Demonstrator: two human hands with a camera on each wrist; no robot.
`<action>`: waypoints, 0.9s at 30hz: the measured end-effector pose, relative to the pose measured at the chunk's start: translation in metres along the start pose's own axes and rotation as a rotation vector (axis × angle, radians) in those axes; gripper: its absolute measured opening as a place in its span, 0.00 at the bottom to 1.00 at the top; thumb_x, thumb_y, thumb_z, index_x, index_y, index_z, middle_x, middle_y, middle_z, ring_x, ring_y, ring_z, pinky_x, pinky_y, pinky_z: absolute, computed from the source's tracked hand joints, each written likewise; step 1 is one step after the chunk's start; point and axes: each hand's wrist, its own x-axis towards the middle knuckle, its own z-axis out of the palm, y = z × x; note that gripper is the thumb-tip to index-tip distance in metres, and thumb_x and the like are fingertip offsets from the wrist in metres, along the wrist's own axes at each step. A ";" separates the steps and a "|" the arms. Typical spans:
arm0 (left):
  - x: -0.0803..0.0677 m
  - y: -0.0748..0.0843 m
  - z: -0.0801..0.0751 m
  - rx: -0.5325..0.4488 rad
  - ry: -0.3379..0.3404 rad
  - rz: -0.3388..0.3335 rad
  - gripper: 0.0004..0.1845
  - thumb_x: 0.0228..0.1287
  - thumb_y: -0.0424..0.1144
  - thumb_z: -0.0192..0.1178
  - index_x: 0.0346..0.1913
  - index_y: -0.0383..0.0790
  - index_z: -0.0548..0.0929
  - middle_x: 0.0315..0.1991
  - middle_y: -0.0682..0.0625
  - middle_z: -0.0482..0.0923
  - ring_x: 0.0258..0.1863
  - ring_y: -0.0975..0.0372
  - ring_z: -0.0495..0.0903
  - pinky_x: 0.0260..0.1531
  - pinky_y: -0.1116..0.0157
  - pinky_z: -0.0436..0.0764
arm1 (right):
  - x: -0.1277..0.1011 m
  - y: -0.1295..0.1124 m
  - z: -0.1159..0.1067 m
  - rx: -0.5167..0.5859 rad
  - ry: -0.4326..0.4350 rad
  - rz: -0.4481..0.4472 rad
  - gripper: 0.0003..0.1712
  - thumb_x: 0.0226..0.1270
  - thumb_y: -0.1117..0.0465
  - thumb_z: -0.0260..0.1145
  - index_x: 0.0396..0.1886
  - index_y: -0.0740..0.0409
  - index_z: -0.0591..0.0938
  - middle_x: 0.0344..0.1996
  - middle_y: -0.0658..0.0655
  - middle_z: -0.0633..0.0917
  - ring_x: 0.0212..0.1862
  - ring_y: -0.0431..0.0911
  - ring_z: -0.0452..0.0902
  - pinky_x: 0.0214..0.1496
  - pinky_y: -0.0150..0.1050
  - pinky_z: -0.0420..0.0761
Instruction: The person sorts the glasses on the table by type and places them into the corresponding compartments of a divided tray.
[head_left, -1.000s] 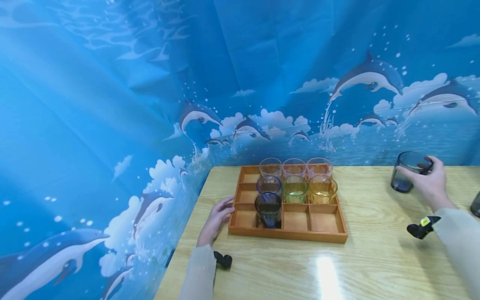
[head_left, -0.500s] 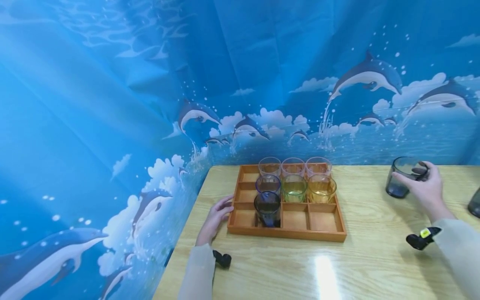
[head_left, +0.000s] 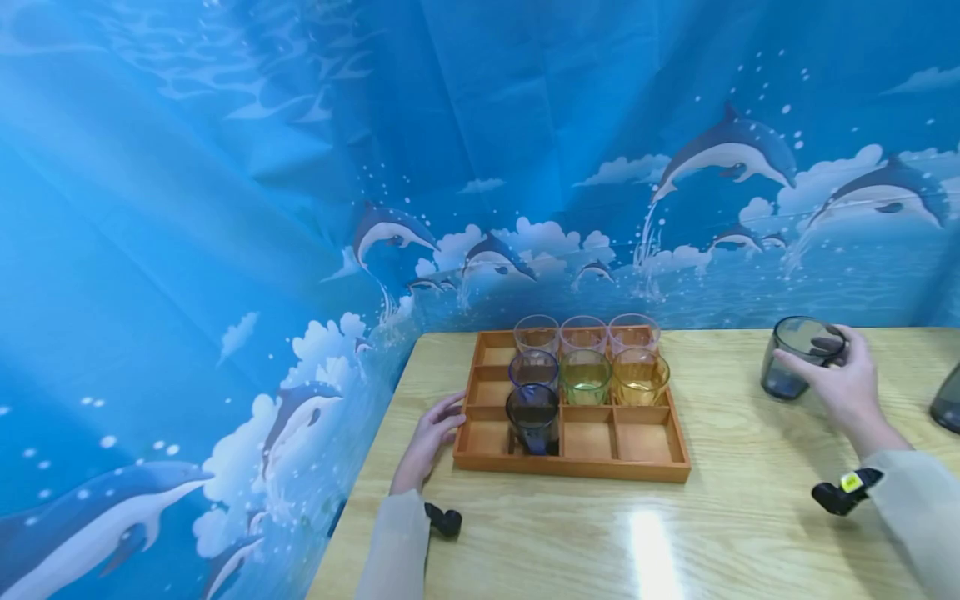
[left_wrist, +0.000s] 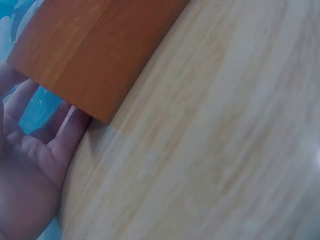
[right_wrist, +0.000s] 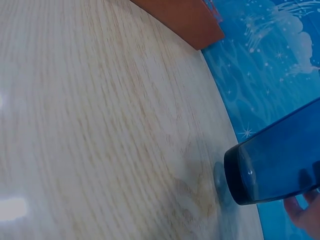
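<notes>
My right hand grips a dark grey-blue glass around its upper part, fingers on the far side and thumb on the near side. In the right wrist view the glass has its base just over the table, with a reflection beside it. My left hand rests its fingers against the left side of a wooden compartment tray. The tray holds three clear pinkish glasses in the back row. Its middle row has a blue-rimmed glass, a green glass and a yellow glass. A dark glass stands in the front row.
Another dark glass stands at the right edge of the head view, partly cut off. Bare wooden table lies between tray and right hand. A blue dolphin-print curtain hangs along the table's back and left.
My right hand has moved a little left and toward me, carrying the dark glass closer to the tray. The left hand stays at the tray's side.
</notes>
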 end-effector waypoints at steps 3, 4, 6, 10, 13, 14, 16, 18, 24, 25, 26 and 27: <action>0.000 -0.001 0.000 -0.005 0.008 0.009 0.26 0.65 0.36 0.56 0.66 0.42 0.68 0.61 0.39 0.66 0.56 0.55 0.68 0.49 0.56 0.72 | -0.004 -0.003 0.000 -0.012 -0.013 -0.021 0.50 0.55 0.45 0.68 0.72 0.41 0.51 0.52 0.44 0.69 0.55 0.48 0.61 0.53 0.39 0.67; 0.001 -0.003 0.000 -0.013 0.016 0.008 0.25 0.65 0.36 0.57 0.65 0.43 0.69 0.60 0.40 0.67 0.55 0.55 0.68 0.49 0.57 0.72 | -0.006 -0.004 0.001 -0.009 -0.019 -0.027 0.49 0.55 0.46 0.69 0.72 0.41 0.52 0.52 0.45 0.69 0.54 0.46 0.62 0.52 0.36 0.67; 0.003 -0.006 0.000 -0.013 0.037 0.014 0.24 0.64 0.38 0.58 0.64 0.45 0.71 0.59 0.41 0.68 0.55 0.56 0.69 0.48 0.58 0.73 | -0.009 -0.006 0.001 -0.005 -0.035 -0.042 0.49 0.55 0.47 0.69 0.72 0.42 0.52 0.52 0.46 0.69 0.51 0.42 0.63 0.52 0.35 0.67; 0.006 -0.012 0.000 -0.002 0.063 0.031 0.24 0.63 0.39 0.59 0.62 0.48 0.73 0.57 0.43 0.70 0.54 0.56 0.70 0.46 0.59 0.74 | -0.016 -0.009 0.002 0.006 -0.051 -0.067 0.49 0.55 0.49 0.70 0.72 0.45 0.53 0.50 0.42 0.70 0.46 0.32 0.63 0.50 0.27 0.66; 0.007 -0.013 0.000 0.002 0.061 0.036 0.24 0.62 0.40 0.59 0.62 0.47 0.73 0.57 0.43 0.70 0.54 0.56 0.70 0.46 0.59 0.74 | -0.021 -0.013 0.003 0.021 -0.058 -0.094 0.49 0.55 0.51 0.70 0.72 0.45 0.54 0.48 0.39 0.70 0.45 0.29 0.63 0.43 0.20 0.65; 0.007 -0.013 0.000 0.001 0.060 0.032 0.24 0.62 0.40 0.59 0.63 0.47 0.73 0.57 0.43 0.70 0.54 0.55 0.70 0.46 0.59 0.74 | -0.023 -0.014 0.004 0.027 -0.061 -0.103 0.49 0.55 0.51 0.71 0.72 0.45 0.54 0.47 0.39 0.70 0.45 0.29 0.64 0.42 0.19 0.65; 0.007 -0.012 -0.001 -0.002 0.057 0.018 0.24 0.62 0.40 0.60 0.63 0.48 0.73 0.57 0.44 0.70 0.54 0.56 0.69 0.46 0.59 0.74 | -0.026 -0.017 0.005 0.031 -0.069 -0.119 0.49 0.55 0.52 0.71 0.72 0.45 0.54 0.47 0.39 0.70 0.44 0.29 0.64 0.38 0.17 0.64; 0.006 -0.010 -0.001 0.005 0.045 0.010 0.25 0.63 0.40 0.59 0.64 0.47 0.72 0.58 0.43 0.69 0.54 0.56 0.69 0.46 0.59 0.74 | -0.030 -0.020 0.006 0.029 -0.078 -0.135 0.48 0.55 0.53 0.71 0.72 0.44 0.54 0.48 0.41 0.71 0.44 0.29 0.64 0.38 0.17 0.64; -0.004 0.007 0.002 0.012 0.007 0.004 0.26 0.65 0.37 0.56 0.66 0.42 0.68 0.59 0.42 0.68 0.54 0.56 0.69 0.47 0.58 0.73 | -0.040 -0.029 0.011 0.046 -0.097 -0.175 0.47 0.55 0.55 0.71 0.71 0.45 0.57 0.48 0.42 0.71 0.43 0.31 0.66 0.37 0.17 0.68; -0.006 0.009 0.003 0.011 0.004 0.001 0.26 0.65 0.37 0.56 0.66 0.42 0.68 0.59 0.42 0.68 0.54 0.57 0.69 0.47 0.58 0.73 | -0.042 -0.031 0.011 0.052 -0.100 -0.179 0.47 0.55 0.56 0.71 0.71 0.45 0.57 0.48 0.42 0.71 0.43 0.31 0.67 0.37 0.17 0.68; -0.007 0.010 0.003 0.009 0.004 -0.002 0.26 0.65 0.36 0.56 0.66 0.42 0.68 0.59 0.41 0.68 0.54 0.57 0.69 0.48 0.58 0.73 | -0.043 -0.033 0.012 0.056 -0.102 -0.184 0.47 0.55 0.56 0.72 0.71 0.45 0.57 0.48 0.42 0.72 0.43 0.31 0.67 0.37 0.18 0.69; -0.007 0.010 0.003 0.011 0.003 -0.003 0.26 0.65 0.36 0.56 0.66 0.42 0.67 0.59 0.41 0.68 0.54 0.57 0.69 0.48 0.58 0.73 | -0.045 -0.034 0.012 0.059 -0.102 -0.190 0.46 0.55 0.57 0.72 0.71 0.45 0.58 0.48 0.43 0.72 0.43 0.31 0.68 0.37 0.18 0.69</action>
